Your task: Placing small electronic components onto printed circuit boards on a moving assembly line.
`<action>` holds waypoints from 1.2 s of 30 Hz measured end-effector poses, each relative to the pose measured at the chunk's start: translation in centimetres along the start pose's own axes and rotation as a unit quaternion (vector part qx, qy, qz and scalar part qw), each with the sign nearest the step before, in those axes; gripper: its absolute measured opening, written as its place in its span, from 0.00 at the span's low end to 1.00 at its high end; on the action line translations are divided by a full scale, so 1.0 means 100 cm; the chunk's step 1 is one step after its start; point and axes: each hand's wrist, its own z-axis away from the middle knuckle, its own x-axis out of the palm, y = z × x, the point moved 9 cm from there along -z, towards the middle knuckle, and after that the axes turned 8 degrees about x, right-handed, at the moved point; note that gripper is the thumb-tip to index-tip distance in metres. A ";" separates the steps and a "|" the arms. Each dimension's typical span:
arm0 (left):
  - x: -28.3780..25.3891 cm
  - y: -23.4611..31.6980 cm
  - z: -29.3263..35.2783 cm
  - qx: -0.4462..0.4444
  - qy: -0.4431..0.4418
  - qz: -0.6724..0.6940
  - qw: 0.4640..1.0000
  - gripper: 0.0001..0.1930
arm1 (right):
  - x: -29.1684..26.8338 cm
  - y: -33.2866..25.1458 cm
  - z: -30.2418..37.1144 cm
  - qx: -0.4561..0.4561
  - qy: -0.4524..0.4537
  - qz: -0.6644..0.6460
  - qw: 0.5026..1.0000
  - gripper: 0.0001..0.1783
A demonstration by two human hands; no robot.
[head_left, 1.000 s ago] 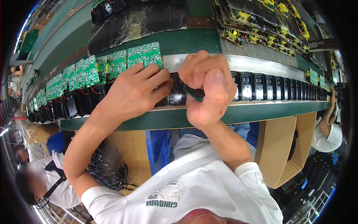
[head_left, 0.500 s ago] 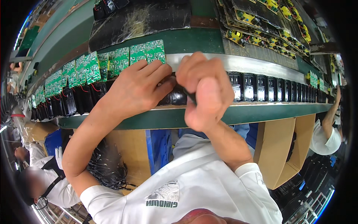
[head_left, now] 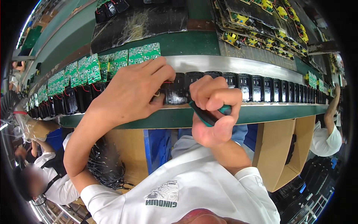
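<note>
My right hand (head_left: 216,112) is closed around a pair of pliers with green and black handles (head_left: 204,115); its jaws are hidden behind the fingers. It is raised in front of a long row of black plastic case halves (head_left: 176,91). To the left, my left hand (head_left: 136,89) rests at the row with bent fingers, its thumb low and its forefinger high across a case half that it mostly covers. Green circuit boards (head_left: 143,52) stand upright behind that hand, several with red wires running down to the cases.
A bare metal strip (head_left: 231,63) runs behind the cases on the green bench (head_left: 149,121). Stacked trays of yellow-and-black components (head_left: 253,31) stand at the far right. Below the bench are an open cardboard box (head_left: 274,153) and a pile of black cables (head_left: 108,164). Co-workers sit at both sides.
My right hand has moved right and toward me, away from my left hand, uncovering case halves and the pliers' handles. The left hand has shifted only slightly.
</note>
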 end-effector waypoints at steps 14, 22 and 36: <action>0.016 -0.003 0.005 -0.060 0.078 0.023 0.995 0.09 | -0.004 0.002 0.001 0.024 0.001 -0.012 1.000 0.23; 0.014 0.002 -0.001 -0.039 0.101 -0.022 0.994 0.07 | -0.004 0.002 0.000 0.027 -0.006 -0.004 1.000 0.22; 0.016 -0.002 -0.005 -0.059 0.048 -0.039 0.996 0.09 | -0.004 0.001 -0.002 0.024 -0.001 0.003 1.000 0.22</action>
